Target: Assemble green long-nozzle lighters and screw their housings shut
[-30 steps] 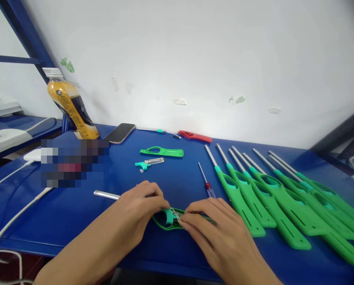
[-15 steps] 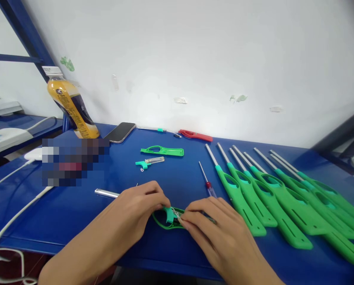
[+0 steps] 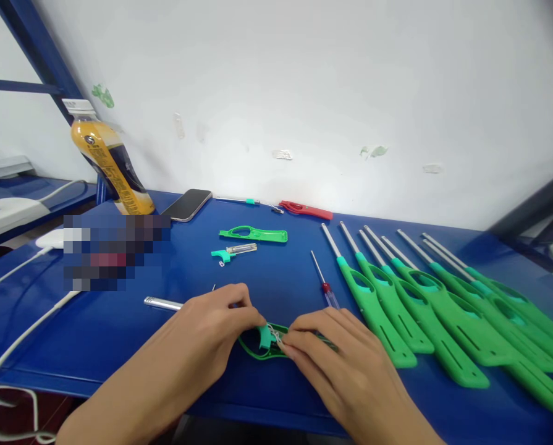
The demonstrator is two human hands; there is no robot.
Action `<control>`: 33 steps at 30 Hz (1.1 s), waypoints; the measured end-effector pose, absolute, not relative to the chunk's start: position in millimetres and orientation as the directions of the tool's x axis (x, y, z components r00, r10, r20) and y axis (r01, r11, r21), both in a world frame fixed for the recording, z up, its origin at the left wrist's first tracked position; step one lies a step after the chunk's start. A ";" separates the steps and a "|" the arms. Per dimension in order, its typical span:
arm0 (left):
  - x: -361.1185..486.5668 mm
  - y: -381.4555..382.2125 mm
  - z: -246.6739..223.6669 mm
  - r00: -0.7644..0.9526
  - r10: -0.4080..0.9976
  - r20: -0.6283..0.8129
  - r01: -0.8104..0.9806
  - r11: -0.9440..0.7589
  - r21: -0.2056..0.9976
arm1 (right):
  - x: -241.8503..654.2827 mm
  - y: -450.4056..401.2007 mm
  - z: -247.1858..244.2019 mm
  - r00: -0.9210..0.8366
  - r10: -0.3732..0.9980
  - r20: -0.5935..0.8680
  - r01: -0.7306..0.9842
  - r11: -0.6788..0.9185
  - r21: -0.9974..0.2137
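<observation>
Near the front edge of the blue table lies an open green lighter casing (image 3: 256, 354), with a teal trigger (image 3: 265, 337) and thin white wires (image 3: 274, 334) in it. My left hand (image 3: 211, 330) has its fingers pinched together at the trigger's upper edge. Fingertips of my right hand (image 3: 336, 355) are closed on the wires and cover the casing's right part. A metal tube (image 3: 162, 303) sticks out left of my left hand. Beyond the hands are a green half shell (image 3: 255, 235) and a teal trigger with a clear part (image 3: 234, 252).
Several green lighters (image 3: 410, 303) cover the right side of the blue table (image 3: 183, 383). A screwdriver (image 3: 325, 281) lies left of them. At the back are a red shell (image 3: 305, 210), a metal rod (image 3: 232, 199), a phone (image 3: 189, 204) and a yellow bottle (image 3: 112, 161). White cables run at left.
The metal tube has shifted slightly left, along with my left hand and forearm. My right hand stays almost still at the wires.
</observation>
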State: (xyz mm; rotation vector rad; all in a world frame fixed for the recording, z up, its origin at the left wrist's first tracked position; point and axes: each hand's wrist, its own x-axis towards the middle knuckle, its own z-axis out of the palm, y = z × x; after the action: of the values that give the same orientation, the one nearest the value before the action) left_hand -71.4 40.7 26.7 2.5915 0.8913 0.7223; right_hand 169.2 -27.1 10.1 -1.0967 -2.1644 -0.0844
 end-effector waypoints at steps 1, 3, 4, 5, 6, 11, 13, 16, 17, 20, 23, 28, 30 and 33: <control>-71.2 40.4 26.7 0.681 0.627 0.379 0.477 -0.772 0.419 | 169.2 -27.0 10.3 -0.402 0.684 0.609 0.730 0.641 -0.237; -71.0 40.1 26.1 0.682 0.606 0.409 0.466 -0.792 0.395 | 169.3 -26.4 10.3 -0.393 0.681 0.618 0.731 0.639 -0.239; -71.1 40.1 25.6 0.682 0.600 0.417 0.467 -0.797 0.384 | 169.4 -26.1 10.2 -0.390 0.679 0.621 0.729 0.640 -0.242; -71.3 40.2 25.0 0.682 0.597 0.422 0.469 -0.800 0.374 | 169.4 -25.9 10.0 -0.391 0.678 0.622 0.726 0.643 -0.244; -71.5 40.4 24.4 0.681 0.599 0.421 0.475 -0.799 0.368 | 169.4 -25.8 9.8 -0.388 0.675 0.628 0.724 0.644 -0.245; -72.0 41.6 23.2 0.688 0.605 0.401 0.485 -0.794 0.366 | 169.5 -26.4 9.4 -0.395 0.669 0.629 0.731 0.644 -0.226; -71.8 41.9 23.7 0.691 0.612 0.385 0.493 -0.788 0.369 | 169.5 -26.5 10.0 -0.403 0.672 0.622 0.732 0.644 -0.221; -71.6 41.4 24.1 0.686 0.633 0.359 0.517 -0.771 0.372 | 169.5 -26.2 11.2 -0.399 0.665 0.631 0.729 0.648 -0.222; -71.8 41.0 23.9 0.686 0.642 0.342 0.528 -0.763 0.373 | 169.5 -26.2 11.5 -0.399 0.667 0.629 0.728 0.647 -0.224; -72.4 39.7 23.5 0.684 0.661 0.308 0.550 -0.745 0.378 | 169.8 -27.0 11.4 -0.388 0.686 0.616 0.730 0.636 -0.249; -72.7 39.3 23.8 0.687 0.665 0.292 0.552 -0.740 0.385 | 170.8 -28.1 9.4 -0.358 0.720 0.595 0.713 0.622 -0.323; -72.6 39.4 23.4 0.689 0.666 0.287 0.558 -0.739 0.376 | 173.1 -26.8 6.4 -0.353 0.739 0.574 0.680 0.624 -0.385; -72.5 38.8 23.4 0.686 0.670 0.284 0.565 -0.736 0.372 | 173.1 -26.0 6.6 -0.356 0.724 0.591 0.692 0.629 -0.354; -72.3 37.2 24.7 0.685 0.679 0.265 0.580 -0.728 0.366 | 172.4 -25.3 8.2 -0.364 0.697 0.618 0.709 0.638 -0.301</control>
State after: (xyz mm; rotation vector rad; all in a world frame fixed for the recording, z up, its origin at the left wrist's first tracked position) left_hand -72.3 37.2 24.7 2.6454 1.0080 0.5653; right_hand 172.4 -25.3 8.2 -1.0915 -2.1185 -0.0212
